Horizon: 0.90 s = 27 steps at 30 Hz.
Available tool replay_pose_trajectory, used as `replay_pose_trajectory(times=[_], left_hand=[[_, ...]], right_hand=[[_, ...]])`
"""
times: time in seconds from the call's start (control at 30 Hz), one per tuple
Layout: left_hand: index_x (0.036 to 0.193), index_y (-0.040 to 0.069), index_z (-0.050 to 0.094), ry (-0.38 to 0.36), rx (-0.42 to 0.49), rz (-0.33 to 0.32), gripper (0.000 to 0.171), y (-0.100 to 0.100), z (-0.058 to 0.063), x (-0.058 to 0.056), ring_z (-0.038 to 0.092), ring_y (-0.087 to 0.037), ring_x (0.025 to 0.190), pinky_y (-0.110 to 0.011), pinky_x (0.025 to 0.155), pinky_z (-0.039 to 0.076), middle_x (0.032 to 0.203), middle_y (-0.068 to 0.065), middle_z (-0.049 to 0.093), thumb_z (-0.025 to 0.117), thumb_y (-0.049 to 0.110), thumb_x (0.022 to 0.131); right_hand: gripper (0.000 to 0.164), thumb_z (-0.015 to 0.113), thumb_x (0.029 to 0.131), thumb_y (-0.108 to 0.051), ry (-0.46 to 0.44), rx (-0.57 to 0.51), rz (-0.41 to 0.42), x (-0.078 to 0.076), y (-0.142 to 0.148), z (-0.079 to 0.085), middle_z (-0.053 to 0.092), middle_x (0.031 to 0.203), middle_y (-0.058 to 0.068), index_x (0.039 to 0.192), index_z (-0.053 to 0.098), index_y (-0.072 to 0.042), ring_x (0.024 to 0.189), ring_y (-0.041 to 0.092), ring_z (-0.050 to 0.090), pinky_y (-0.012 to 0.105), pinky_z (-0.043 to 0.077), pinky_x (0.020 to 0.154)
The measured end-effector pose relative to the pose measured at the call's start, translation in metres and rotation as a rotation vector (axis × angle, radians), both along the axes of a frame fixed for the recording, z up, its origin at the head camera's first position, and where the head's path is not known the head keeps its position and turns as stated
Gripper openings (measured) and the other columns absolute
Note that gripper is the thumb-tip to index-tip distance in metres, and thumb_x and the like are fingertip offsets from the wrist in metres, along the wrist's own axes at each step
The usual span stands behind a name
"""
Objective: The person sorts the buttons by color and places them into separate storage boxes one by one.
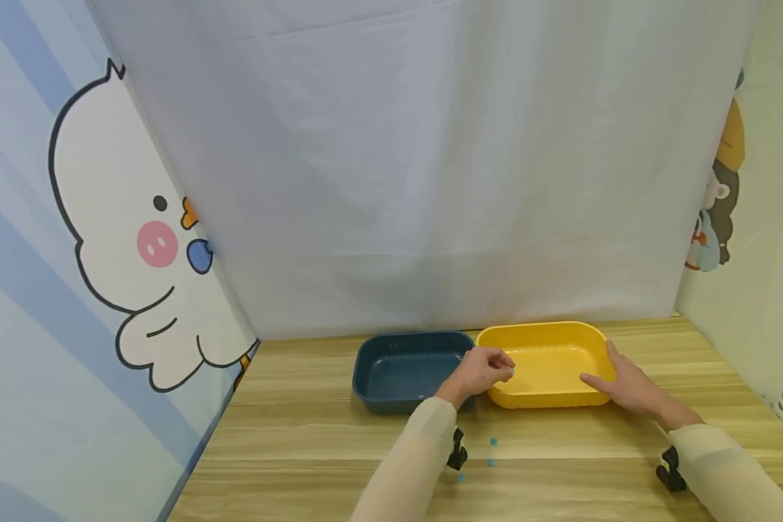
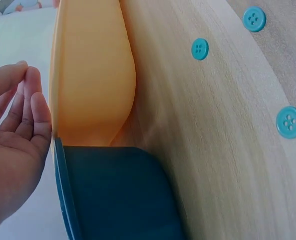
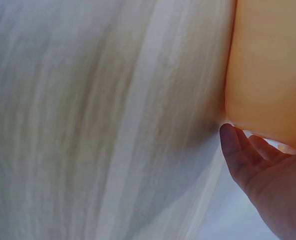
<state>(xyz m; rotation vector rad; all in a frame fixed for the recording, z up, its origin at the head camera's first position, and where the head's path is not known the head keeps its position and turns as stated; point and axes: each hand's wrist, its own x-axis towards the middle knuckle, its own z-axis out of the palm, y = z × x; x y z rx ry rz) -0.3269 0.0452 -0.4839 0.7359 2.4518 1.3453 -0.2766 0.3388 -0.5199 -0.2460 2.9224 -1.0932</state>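
My left hand (image 1: 479, 372) is over the near left rim of a yellow plastic tray (image 1: 548, 401), pinching a small blue button (image 1: 512, 369) between thumb and fingertips. The left wrist view shows those fingertips pressed together, with the button hidden there. At the tray's right end, my right hand (image 1: 629, 382) holds the corner, thumb over the rim and fingers along the outside wall. Three loose blue buttons lie on the table in front of the trays: one round button (image 2: 290, 122) shows four holes, another (image 2: 254, 19) is farther up, and a third (image 2: 200, 49) is closer to the yellow tray.
A dark blue tray (image 1: 398, 407) stands against the yellow one on its left. Both are on a wood-grain table (image 1: 287, 435), with a pale grey curtain (image 1: 365, 181) behind. Printed cloth panels (image 1: 32, 290) hang at both sides.
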Motion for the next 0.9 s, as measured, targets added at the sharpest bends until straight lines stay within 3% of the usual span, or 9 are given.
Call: replay_pose_trajectory(times=[0.9], left_hand=[[0.089, 0.013, 0.069, -0.054, -0.025, 0.118, 0.003, 0.011, 0.000, -0.004, 0.055, -0.009, 0.068, -0.020, 0.063, 0.046, 0.075, 0.006, 0.061, 0.070, 0.014, 0.087]], right_hand=[[0.101, 0.058, 0.093, -0.041, -0.007, -0.014, -0.008, 0.002, 0.000, 0.002, 0.010, 0.138, 0.049, 0.140, -0.007, 0.019, 0.125, 0.062, 0.017, 0.068, 0.019, 0.098]])
